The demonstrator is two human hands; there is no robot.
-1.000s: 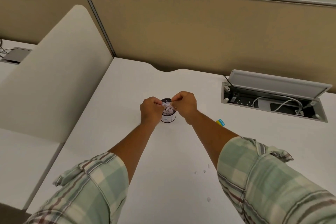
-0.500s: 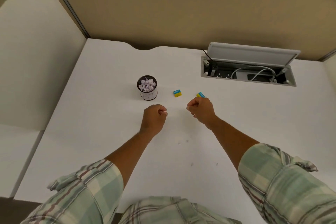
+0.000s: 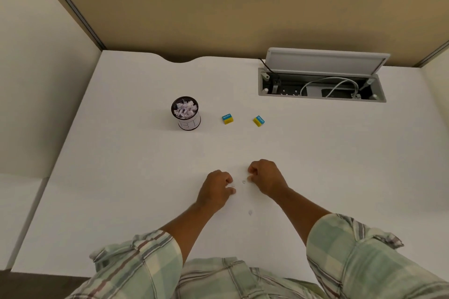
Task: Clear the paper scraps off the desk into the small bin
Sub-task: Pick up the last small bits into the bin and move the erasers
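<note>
The small black mesh bin stands on the white desk, filled with paper scraps. Both hands are low over the desk, well in front of the bin. My left hand has curled fingers, and a tiny scrap lies between its thumb and forefinger. My right hand is curled, with a small white bit pinched at its fingertips. One loose scrap lies between the hands. Another scrap lies nearer to me.
Two small yellow-and-blue erasers lie to the right of the bin. An open cable box with its raised lid sits at the back right. Tan partition walls close off the back, and a white divider stands on the left.
Both hands have left the bin and come back toward me, down to the scraps on the near desk. The view has tilted downward.
</note>
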